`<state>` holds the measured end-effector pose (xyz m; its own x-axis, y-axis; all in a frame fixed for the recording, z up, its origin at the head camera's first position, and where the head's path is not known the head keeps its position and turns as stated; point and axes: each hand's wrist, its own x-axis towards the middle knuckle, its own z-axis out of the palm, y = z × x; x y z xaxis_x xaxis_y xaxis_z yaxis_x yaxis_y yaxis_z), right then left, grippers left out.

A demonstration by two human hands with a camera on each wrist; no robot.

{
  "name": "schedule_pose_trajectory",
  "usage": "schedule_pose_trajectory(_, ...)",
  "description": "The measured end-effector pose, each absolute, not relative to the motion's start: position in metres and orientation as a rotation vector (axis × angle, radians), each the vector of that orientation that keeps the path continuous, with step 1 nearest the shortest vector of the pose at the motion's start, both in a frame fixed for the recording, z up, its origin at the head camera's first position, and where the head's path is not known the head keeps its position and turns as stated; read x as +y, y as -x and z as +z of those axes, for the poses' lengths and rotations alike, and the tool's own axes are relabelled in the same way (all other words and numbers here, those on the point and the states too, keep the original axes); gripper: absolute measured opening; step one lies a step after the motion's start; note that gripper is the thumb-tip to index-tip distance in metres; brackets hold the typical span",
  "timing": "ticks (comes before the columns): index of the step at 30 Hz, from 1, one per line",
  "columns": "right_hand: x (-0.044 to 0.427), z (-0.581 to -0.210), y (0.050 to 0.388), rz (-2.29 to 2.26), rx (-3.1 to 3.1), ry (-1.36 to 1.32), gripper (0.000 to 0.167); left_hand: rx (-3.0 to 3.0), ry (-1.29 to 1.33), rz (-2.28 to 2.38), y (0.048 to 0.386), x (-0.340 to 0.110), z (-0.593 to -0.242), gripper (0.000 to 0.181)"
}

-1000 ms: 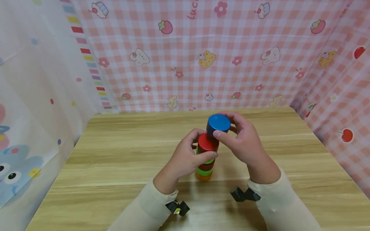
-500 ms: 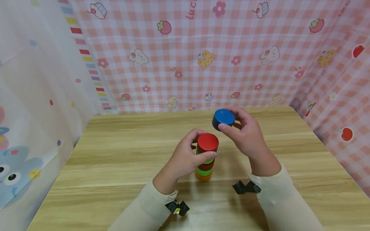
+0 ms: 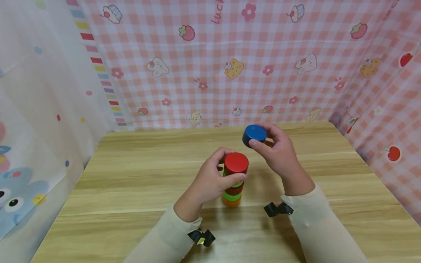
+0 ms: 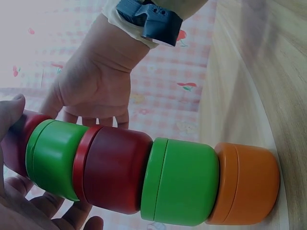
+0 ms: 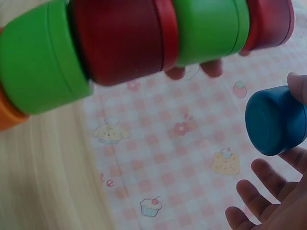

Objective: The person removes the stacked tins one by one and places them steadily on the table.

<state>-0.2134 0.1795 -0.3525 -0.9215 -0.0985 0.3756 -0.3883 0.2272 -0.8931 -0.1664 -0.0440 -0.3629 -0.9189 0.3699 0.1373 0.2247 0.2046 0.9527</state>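
"Pink-and-white checked cloth [image 3: 210,86] hangs beyond both hands, and a paler cloth with coloured dots [image 3: 49,91] hangs off to their left. Beneath them is a wood-grained table [image 3: 138,175]."

"How does the left hand [image 3: 213,179] stand?"

"Curled, with thumb and fingers wrapped round the upper part of a stack [image 3: 234,190]."

"What is in the stack?"

"Five rounded cylinders. Uppermost is a bright red cylinder [image 3: 236,163], its flat top showing between the left thumb and fingers. Going down from that hand come a green cylinder [image 4: 57,155], a dark red cylinder [image 4: 117,168], a second green cylinder [image 4: 186,181] and an orange cylinder [image 4: 254,184] standing on the table (a thin seam runs round each of these lower four)."

"So the column is upright?"

"Yes, just to the right of the left palm."

"And the right hand [image 3: 279,153]?"

"Pinching a blue cylinder [image 3: 254,133] between thumb and finger, with the other fingers fanned out near it."

"Touching the stack?"

"Apart from it: the blue one hangs in the air beyond the left hand's fingers and to their right. Below each hand, a black device [image 3: 277,209] sits at the cuff of a cream sleeve [image 3: 319,223]."
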Motion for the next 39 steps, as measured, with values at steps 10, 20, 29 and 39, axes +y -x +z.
schedule_pose_trajectory(10,0.186,-0.371,0.228,1.749,-2.285,-0.471,0.046,2.336,-0.585,1.823,0.166,-0.044,-0.364,0.046)
schedule_pose_trajectory(20,0.194,-0.396,0.241,1.743,-2.385,-0.457,0.051,2.342,-0.561,1.800,0.164,-0.044,-0.363,0.047)
schedule_pose_trajectory(29,0.199,-0.409,0.249,1.723,-2.464,-0.474,0.051,2.348,-0.557,1.801,0.165,-0.044,-0.362,0.048)
schedule_pose_trajectory(39,0.208,-0.420,0.257,1.720,-2.519,-0.523,0.054,2.348,-0.580,1.810,0.166,-0.044,-0.364,0.047)
